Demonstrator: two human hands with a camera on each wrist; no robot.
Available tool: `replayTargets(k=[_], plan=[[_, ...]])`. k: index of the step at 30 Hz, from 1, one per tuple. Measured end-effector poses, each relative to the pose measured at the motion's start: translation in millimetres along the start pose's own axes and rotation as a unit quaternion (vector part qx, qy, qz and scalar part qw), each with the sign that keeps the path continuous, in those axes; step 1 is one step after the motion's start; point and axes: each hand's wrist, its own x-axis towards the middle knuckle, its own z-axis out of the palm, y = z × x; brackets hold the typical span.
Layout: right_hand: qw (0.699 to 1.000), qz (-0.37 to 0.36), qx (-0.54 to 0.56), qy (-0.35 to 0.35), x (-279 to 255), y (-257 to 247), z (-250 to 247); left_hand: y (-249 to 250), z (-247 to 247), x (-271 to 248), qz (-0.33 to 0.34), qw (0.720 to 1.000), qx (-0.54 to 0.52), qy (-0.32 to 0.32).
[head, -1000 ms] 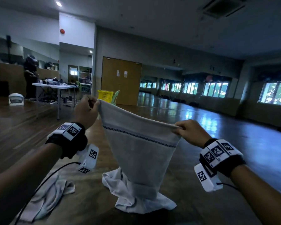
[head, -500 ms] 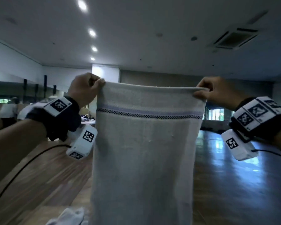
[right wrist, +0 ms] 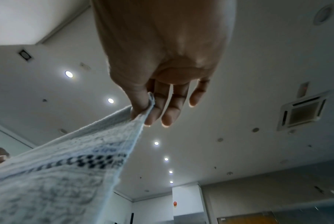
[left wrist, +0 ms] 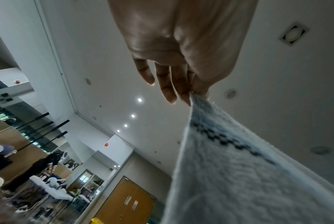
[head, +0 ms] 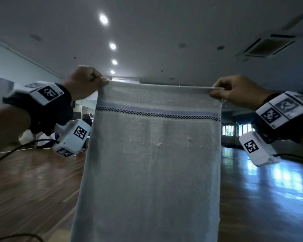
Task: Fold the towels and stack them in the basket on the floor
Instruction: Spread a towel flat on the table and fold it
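A pale grey towel (head: 152, 154) with a blue and black checked stripe near its top hangs flat in front of me, held up high and stretched wide. My left hand (head: 87, 82) pinches its top left corner. My right hand (head: 234, 92) pinches the top right corner. In the left wrist view the towel (left wrist: 239, 174) is pinched between thumb and fingers of the left hand (left wrist: 191, 91). The right wrist view shows the right hand (right wrist: 145, 110) pinching the towel (right wrist: 56, 174) corner the same way. The basket on the floor is hidden.
Dark wooden floor (head: 33, 186) spreads to both sides of the towel. Windows (head: 236, 130) line the far right wall. A yellow basket's corner (left wrist: 97, 221) shows below a wooden door (left wrist: 127, 200). A table with people (left wrist: 53, 188) stands far left.
Both hands have risen with the towel, pulling it taut and flat. The view has tipped upward, so the loose towels on the floor have dropped out of sight.
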Motion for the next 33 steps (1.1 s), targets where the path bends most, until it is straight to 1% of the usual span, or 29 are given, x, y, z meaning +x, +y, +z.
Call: replayTargets(k=[3,7,9,12,15,17,19,21,24,28,33], plan=[[0.999,0.016,-0.021,-0.04,-6,26,47,-30,32,-19,-0.023,0.999,0.012,-0.043],[0.984,0.054,-0.077,-0.148,-35,71,128,-82,90,-65,-0.043,0.991,0.032,-0.123],[0.979,0.053,-0.103,-0.166,-48,82,155,-99,108,-83,-0.046,0.989,0.035,-0.135],[0.985,0.041,-0.101,-0.135,-45,89,166,-108,117,-86,-0.04,0.991,0.044,-0.121],[0.994,0.03,-0.084,-0.068,-30,87,162,-107,117,-72,-0.043,0.995,0.029,-0.082],[0.997,0.03,-0.064,-0.043,-22,82,156,-105,113,-64,-0.04,0.998,0.036,-0.042],[0.998,0.027,-0.046,-0.031,-17,77,152,-105,109,-57,-0.03,0.999,0.038,-0.018],[0.999,0.028,-0.022,-0.021,-13,74,149,-106,107,-54,-0.024,0.999,0.039,-0.014],[0.999,0.034,-0.001,-0.011,-14,71,152,-111,108,-57,-0.035,0.999,0.035,-0.004],[0.999,0.043,0.019,-0.004,-25,69,161,-120,114,-68,-0.018,0.999,0.047,0.007],[0.997,0.056,0.05,-0.011,-34,74,174,-130,123,-86,-0.053,0.998,0.039,0.008]])
